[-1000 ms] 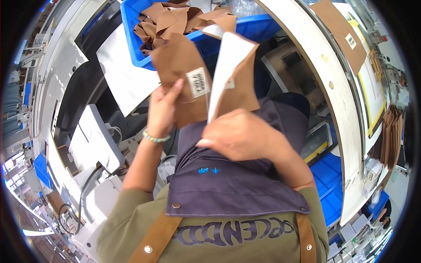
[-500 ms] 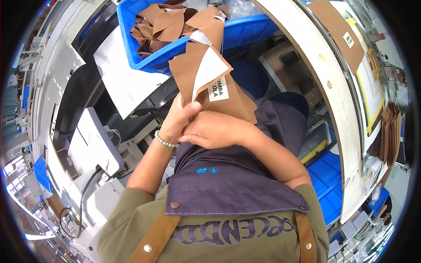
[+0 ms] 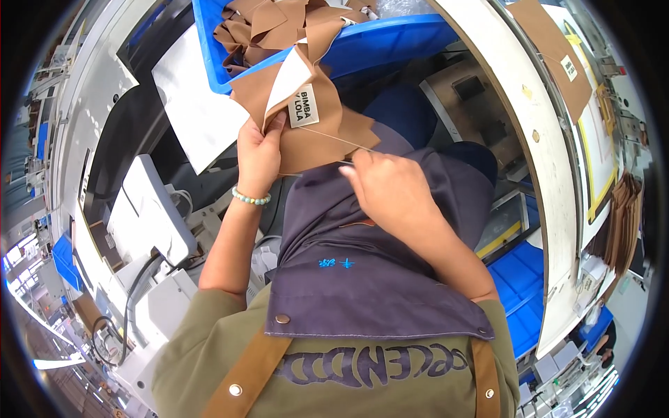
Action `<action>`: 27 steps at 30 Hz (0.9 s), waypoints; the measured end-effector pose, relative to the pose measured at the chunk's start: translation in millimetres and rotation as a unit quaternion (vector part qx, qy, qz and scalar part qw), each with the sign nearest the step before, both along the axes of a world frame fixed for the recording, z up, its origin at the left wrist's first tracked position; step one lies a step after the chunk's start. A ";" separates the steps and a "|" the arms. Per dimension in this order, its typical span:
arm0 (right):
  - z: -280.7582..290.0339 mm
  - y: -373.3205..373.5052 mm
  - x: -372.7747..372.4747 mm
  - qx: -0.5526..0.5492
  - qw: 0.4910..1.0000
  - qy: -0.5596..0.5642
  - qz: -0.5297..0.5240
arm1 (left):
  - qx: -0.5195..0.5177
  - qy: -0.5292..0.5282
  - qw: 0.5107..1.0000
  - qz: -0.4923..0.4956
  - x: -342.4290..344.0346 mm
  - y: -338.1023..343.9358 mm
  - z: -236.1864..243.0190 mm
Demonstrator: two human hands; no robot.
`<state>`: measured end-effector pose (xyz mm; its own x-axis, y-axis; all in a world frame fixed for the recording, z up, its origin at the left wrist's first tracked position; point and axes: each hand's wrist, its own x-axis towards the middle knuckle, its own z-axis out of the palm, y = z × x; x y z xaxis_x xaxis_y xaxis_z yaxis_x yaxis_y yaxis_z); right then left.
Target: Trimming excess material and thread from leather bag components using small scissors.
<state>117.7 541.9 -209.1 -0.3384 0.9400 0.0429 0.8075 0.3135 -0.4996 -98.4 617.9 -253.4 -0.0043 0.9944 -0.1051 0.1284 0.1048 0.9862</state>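
Note:
Between the thumb and fingers of my left hand [image 3: 260, 157] is a brown fabric piece [image 3: 327, 145] with a pale printed label [image 3: 303, 106] on its face. A white triangular area shows at its upper part. A thin light thread [image 3: 327, 134] stretches across the piece from below the label toward my right hand [image 3: 394, 187]. That hand is closed, its fingertips pinching the thread at the lower right edge of the piece. Something thin and pale near its thumb is too small to make out.
A blue bin [image 3: 390, 42] full of brown pieces [image 3: 279, 24] stands ahead. A white sheet [image 3: 191, 104] lies to its left. On the right, a long pale table edge [image 3: 526, 118] curves past, with another labelled brown piece [image 3: 550, 63] beyond it. Blue trays [image 3: 516, 292] sit below right.
My hands were together at the lower edge of the piece and are now apart. The left has carried the piece a little left; the right has moved right, with the thread drawn taut.

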 end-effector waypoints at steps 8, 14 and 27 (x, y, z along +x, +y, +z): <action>-39.3 5.4 8.5 -0.035 0.990 -0.105 -0.088 | 0.067 0.148 0.987 -0.011 2.7 -7.1 14.4; 11.7 12.4 64.6 -0.174 0.971 0.100 0.131 | -0.068 -0.067 0.995 0.011 -21.0 -3.0 12.2; 140.9 -23.4 60.5 -0.170 0.656 0.703 0.214 | -0.173 -0.143 0.973 0.060 -44.5 -25.7 6.2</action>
<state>178.2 518.6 -68.2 -0.4256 0.8073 0.4088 -0.6531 0.0386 -0.7563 -142.9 592.1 -247.2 -0.0386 0.8939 -0.4466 -0.1802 0.4334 0.8830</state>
